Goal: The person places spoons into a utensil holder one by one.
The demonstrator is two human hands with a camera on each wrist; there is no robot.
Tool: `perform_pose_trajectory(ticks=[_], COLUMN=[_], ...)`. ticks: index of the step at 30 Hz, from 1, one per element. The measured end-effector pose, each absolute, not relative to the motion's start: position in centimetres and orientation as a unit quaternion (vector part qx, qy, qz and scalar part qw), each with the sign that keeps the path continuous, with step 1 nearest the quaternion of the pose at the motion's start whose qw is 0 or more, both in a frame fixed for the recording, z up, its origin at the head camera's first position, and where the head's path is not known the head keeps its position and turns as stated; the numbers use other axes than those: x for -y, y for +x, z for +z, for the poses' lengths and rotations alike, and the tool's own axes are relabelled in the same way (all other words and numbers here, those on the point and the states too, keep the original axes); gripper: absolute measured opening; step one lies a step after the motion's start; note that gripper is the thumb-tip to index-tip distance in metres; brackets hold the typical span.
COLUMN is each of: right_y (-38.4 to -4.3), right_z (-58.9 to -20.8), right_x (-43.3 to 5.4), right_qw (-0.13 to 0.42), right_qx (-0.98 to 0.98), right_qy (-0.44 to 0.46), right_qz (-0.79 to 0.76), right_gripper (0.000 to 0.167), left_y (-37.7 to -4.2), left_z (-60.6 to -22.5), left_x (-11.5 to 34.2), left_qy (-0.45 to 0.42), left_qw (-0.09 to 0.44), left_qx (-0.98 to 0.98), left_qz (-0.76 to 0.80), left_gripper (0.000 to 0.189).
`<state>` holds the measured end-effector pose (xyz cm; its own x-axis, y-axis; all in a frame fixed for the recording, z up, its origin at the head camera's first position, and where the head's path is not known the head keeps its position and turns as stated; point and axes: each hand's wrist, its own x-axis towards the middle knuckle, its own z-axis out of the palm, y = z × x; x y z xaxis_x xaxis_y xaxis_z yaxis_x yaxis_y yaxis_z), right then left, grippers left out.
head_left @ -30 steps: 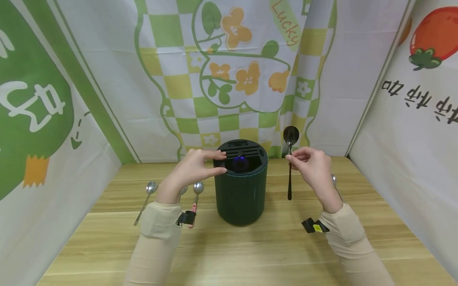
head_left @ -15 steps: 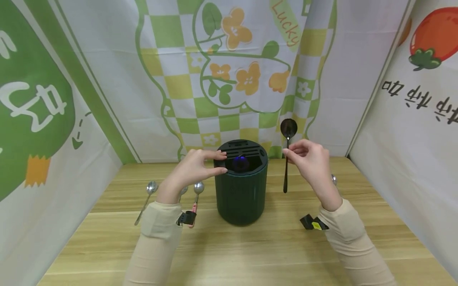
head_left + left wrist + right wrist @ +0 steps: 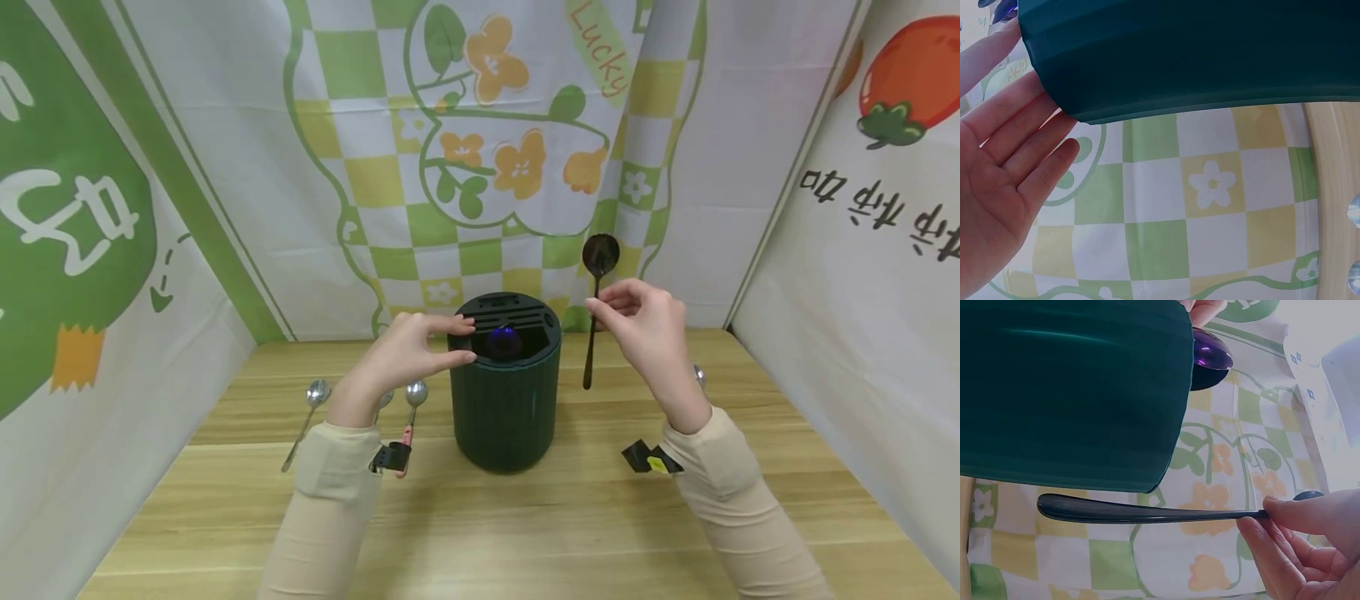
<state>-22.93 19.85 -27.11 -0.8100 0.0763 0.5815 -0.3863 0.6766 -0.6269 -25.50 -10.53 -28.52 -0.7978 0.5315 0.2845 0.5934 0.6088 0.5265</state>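
A ribbed dark green utensil holder (image 3: pixel 504 417) stands upright on the table, with slots and a larger opening in its black top. My left hand (image 3: pixel 401 354) touches the holder's left rim, its fingers fairly straight and the thumb apart from them. A shiny purple spoon (image 3: pixel 1213 353) stands in the holder, its bowl showing above the rim in the right wrist view. To the right of the holder, my right hand (image 3: pixel 651 337) pinches a black spoon (image 3: pixel 601 255) by the upper handle between thumb and fingers. That spoon hangs nearly upright, bowl up and handle end down.
On the wooden table (image 3: pixel 517 533) left of the holder lie a silver spoon (image 3: pixel 318 392), a pink-handled spoon (image 3: pixel 416 394) and another spoon (image 3: pixel 386 398) mostly behind my left wrist. One more silver utensil (image 3: pixel 700 375) lies behind my right wrist. Printed cloth (image 3: pixel 367 179) walls the back and sides.
My right hand has raised the black spoon and brought it leftward, closer to the holder. My left hand and the holder have stayed in place.
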Motion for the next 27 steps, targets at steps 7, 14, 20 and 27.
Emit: perform_pose_trajectory(ticks=[7,14,20,27], right_y=[-23.0,-22.8,-22.7,-22.7], right_z=[-26.3,-25.3,-24.6,-23.7], right_x=[-19.4,-18.7,-18.1,-17.6], right_qw=[0.328,0.350,0.358,0.372], right_qx=[0.848,0.837,0.829,0.817], right_qy=[0.102,0.109,0.126,0.135], right_qz=[0.403,0.406,0.410,0.419], right_gripper=[0.026,0.026,0.023,0.022], left_y=[-25.6,-25.6,-25.6,-25.6], left_z=[-28.5,-28.7,-28.6,-28.6], left_x=[10.5,10.5,10.5,10.5], left_qy=[-0.312,-0.315,-0.314,-0.312], left_qw=[0.050,0.051,0.051,0.049], left_qx=[0.898,0.897,0.897,0.898], left_qz=[-0.306,-0.306,-0.306,-0.307], left_gripper=[0.043,0.044,0.044,0.042])
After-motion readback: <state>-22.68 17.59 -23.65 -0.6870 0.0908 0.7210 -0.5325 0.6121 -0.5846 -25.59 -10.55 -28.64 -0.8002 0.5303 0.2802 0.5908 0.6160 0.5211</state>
